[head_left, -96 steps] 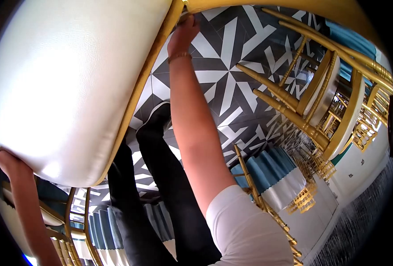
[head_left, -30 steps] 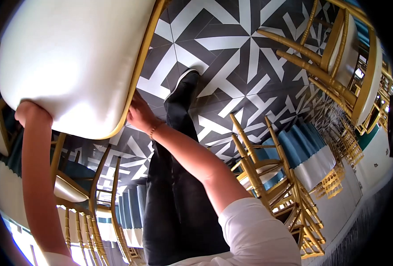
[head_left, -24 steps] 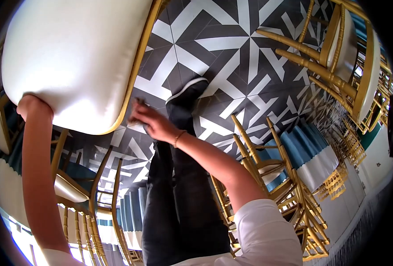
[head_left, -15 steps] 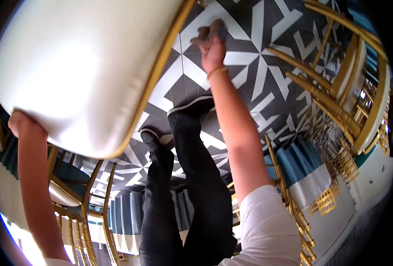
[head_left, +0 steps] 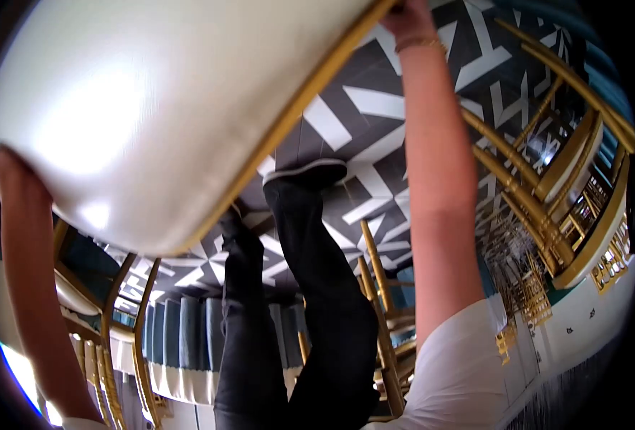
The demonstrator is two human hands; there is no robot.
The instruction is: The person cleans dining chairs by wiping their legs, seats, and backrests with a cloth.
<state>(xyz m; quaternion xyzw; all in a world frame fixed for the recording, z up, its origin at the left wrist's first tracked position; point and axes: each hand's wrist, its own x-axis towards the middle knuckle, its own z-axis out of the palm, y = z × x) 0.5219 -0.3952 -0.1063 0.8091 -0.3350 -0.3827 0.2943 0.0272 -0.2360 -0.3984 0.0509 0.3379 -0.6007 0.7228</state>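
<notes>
A chair with a glossy white padded seat (head_left: 152, 122) and a gold frame fills the upper left, tilted close to the camera. My left hand (head_left: 17, 175) grips the seat's left edge; its fingers are hidden on the far side. My right hand (head_left: 409, 20), with a bracelet at the wrist, is closed at the gold edge (head_left: 310, 89) of the same chair, near the top of the view. Its fingertips are partly cut off by the frame and the chair.
Several gold chairs (head_left: 561, 186) with white seats stand on the right, and more gold chair legs (head_left: 141, 337) show at lower left. Blue-and-white table skirts (head_left: 188, 337) hang behind my legs. The floor (head_left: 375, 143) has a black-and-white geometric pattern.
My right hand has moved up from over the floor to the chair's gold edge. The chair's near side and my left hand have shifted slightly left, and the view has moved.
</notes>
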